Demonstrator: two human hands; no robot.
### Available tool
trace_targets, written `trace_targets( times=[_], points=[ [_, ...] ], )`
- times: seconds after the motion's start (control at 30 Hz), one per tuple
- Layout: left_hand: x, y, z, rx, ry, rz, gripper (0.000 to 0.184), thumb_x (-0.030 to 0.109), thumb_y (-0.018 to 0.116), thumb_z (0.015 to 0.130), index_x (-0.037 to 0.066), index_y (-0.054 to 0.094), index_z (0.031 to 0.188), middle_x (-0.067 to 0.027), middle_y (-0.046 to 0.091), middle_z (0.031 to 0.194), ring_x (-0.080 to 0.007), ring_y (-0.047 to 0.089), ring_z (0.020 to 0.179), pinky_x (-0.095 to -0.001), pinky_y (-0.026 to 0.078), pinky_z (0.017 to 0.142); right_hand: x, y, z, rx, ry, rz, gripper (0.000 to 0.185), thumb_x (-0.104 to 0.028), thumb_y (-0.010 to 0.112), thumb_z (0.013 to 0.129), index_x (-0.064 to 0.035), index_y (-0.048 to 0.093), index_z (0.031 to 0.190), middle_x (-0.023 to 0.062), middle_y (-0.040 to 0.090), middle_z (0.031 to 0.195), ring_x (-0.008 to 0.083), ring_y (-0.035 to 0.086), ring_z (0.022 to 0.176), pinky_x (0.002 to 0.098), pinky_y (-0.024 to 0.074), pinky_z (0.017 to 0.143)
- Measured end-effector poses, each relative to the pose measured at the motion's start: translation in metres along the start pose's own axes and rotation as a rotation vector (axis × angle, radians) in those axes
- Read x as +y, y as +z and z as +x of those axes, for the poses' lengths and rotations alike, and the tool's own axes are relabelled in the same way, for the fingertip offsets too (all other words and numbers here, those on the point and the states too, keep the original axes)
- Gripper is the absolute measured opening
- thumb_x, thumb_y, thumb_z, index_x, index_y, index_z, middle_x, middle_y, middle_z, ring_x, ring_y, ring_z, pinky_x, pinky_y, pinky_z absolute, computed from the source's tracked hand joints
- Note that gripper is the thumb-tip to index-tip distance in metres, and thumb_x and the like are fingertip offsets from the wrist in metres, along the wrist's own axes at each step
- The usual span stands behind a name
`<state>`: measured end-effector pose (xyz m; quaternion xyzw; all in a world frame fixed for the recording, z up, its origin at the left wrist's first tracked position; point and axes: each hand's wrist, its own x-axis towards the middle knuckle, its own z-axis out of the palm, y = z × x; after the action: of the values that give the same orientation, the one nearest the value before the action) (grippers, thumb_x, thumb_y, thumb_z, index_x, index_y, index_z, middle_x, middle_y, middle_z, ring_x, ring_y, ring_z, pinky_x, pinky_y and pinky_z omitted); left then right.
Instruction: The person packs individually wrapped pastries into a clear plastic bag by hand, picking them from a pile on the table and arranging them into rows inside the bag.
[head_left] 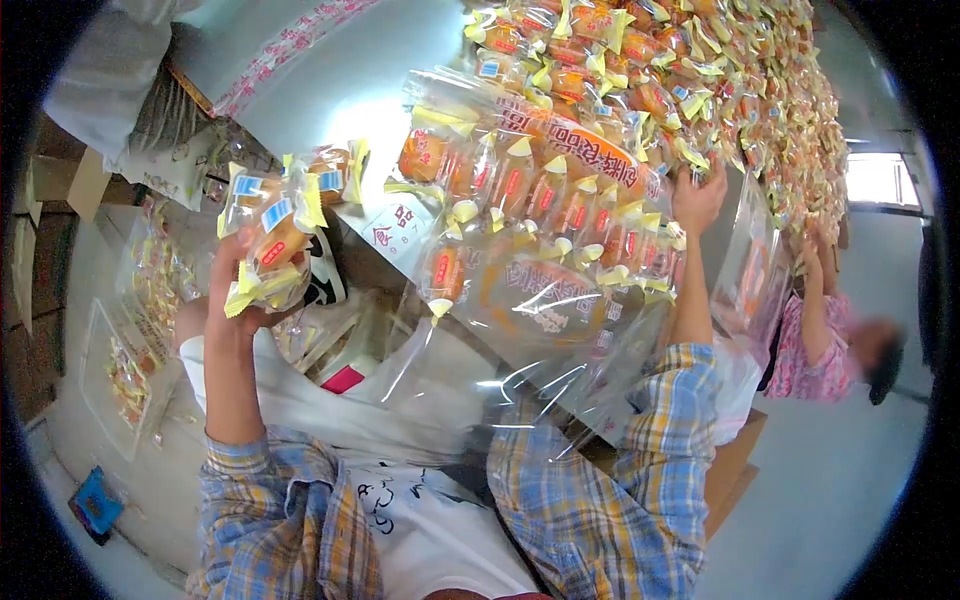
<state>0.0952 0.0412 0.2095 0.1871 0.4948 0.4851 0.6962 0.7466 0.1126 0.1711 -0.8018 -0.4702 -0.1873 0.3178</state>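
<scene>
My left hand (240, 285) is closed around a bunch of small wrapped cakes (268, 235), with yellow-ended clear wrappers and blue or red labels. A large clear plastic bag (545, 300) with printed lettering lies in front of me, rows of wrapped cakes (515, 190) inside its far part. At the bag's right edge is my right hand (700, 200), its fingers bent close to the heap of wrapped cakes (650, 80); what its fingertips hold, if anything, is hard to see.
A person in a pink top (815, 340) reaches to the heap from the right. Cardboard (735, 475) stands below my right arm. Trays and bags of cakes (130, 375) lie low at the left. A blue object (97, 503) is on the floor.
</scene>
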Motion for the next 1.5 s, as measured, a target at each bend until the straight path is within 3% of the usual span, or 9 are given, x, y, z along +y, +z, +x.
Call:
trace_targets(
  times=[0.33,0.43,0.67,0.83,1.1,1.23,1.33,1.43,1.5],
  points=[
    [-0.041,-0.108,-0.030,-0.038,0.060,-0.130,0.081,0.035,0.077,0.080,0.002,0.046,0.147,-0.0134,0.064,0.133,-0.0300,0.066,0.118,-0.0436,0.056,0.101,0.012,-0.023,-0.014,-0.070,-0.067,0.198,0.070,-0.019,0.075,0.083,-0.0130,0.052,0.149,0.0178,0.052,0.145,0.0352,0.050,0.135,0.0444,0.0449,0.109],
    [-0.046,-0.107,-0.050,0.064,0.052,-0.076,0.085,0.029,0.078,0.078,0.002,0.041,0.150,-0.0146,0.059,0.138,-0.0312,0.064,0.121,-0.0448,0.056,0.102,0.043,-0.044,-0.029,-0.089,-0.159,0.081,0.067,-0.012,0.075,0.083,-0.0087,0.054,0.146,0.0168,0.052,0.143,0.0298,0.060,0.120,0.0398,0.0520,0.098],
    [-0.068,-0.158,-0.042,-0.026,0.046,-0.232,0.097,0.030,0.083,0.073,0.000,0.036,0.153,-0.0200,0.051,0.146,-0.0353,0.059,0.127,-0.0483,0.054,0.104,0.045,-0.141,-0.062,-0.054,0.756,1.207,0.029,-0.018,0.054,0.101,-0.0023,0.062,0.124,0.0127,0.069,0.100,0.0198,0.068,0.092,0.0333,0.0566,0.075],
    [-0.063,-0.187,-0.061,-0.119,0.070,-0.274,0.105,0.030,0.087,0.068,0.000,0.034,0.154,-0.0211,0.051,0.148,-0.0365,0.057,0.130,-0.0498,0.050,0.108,-0.096,-0.259,-0.166,-0.156,0.756,1.489,0.042,-0.026,0.051,0.101,-0.0035,0.053,0.137,0.0172,0.071,0.108,0.0265,0.069,0.095,0.0408,0.0579,0.084],
    [-0.088,-0.188,-0.078,-0.508,-0.069,-0.292,0.117,0.030,0.093,0.062,0.000,0.032,0.156,-0.0229,0.050,0.151,-0.0385,0.054,0.135,-0.0523,0.044,0.114,-0.197,-0.323,-0.316,-0.304,0.847,1.725,0.075,-0.027,0.066,0.090,-0.0184,0.035,0.158,0.0133,0.058,0.135,0.0326,0.068,0.103,0.0460,0.0574,0.088],
    [-0.106,-0.143,-0.067,-0.817,-0.130,-0.236,0.123,0.031,0.096,0.058,0.000,0.031,0.158,-0.0238,0.049,0.152,-0.0395,0.052,0.137,-0.0536,0.041,0.117,-0.281,-0.319,-0.378,-0.394,0.326,1.187,0.073,-0.013,0.069,0.093,-0.0051,0.034,0.156,0.0203,0.050,0.143,0.0330,0.063,0.115,0.0498,0.0490,0.102],
    [-0.127,-0.118,-0.072,-0.920,-0.200,-0.183,0.125,0.035,0.099,0.056,0.000,0.033,0.156,-0.0227,0.049,0.152,-0.0381,0.052,0.138,-0.0521,0.040,0.118,-0.307,-0.306,-0.395,-0.357,-0.019,0.965,0.055,-0.017,0.064,0.099,0.0005,0.047,0.148,0.0265,0.043,0.150,0.0357,0.045,0.140,0.0447,0.0383,0.113],
    [-0.131,-0.104,-0.078,-0.905,-0.164,-0.167,0.120,0.040,0.100,0.056,0.003,0.039,0.152,-0.0177,0.053,0.148,-0.0317,0.053,0.138,-0.0463,0.042,0.117,-0.318,-0.303,-0.408,-0.377,0.141,1.223,0.049,-0.013,0.066,0.097,-0.0015,0.054,0.142,0.0283,0.040,0.153,0.0385,0.041,0.144,0.0457,0.0371,0.114],
    [-0.132,-0.106,-0.077,-0.858,-0.269,-0.144,0.116,0.040,0.099,0.057,0.004,0.040,0.151,-0.0160,0.051,0.151,-0.0300,0.052,0.139,-0.0473,0.042,0.117,-0.324,-0.308,-0.400,-0.383,-0.032,1.058,0.048,-0.007,0.069,0.091,-0.0043,0.058,0.138,0.0267,0.039,0.153,0.0369,0.048,0.136,0.0445,0.0410,0.110]
  ],
)
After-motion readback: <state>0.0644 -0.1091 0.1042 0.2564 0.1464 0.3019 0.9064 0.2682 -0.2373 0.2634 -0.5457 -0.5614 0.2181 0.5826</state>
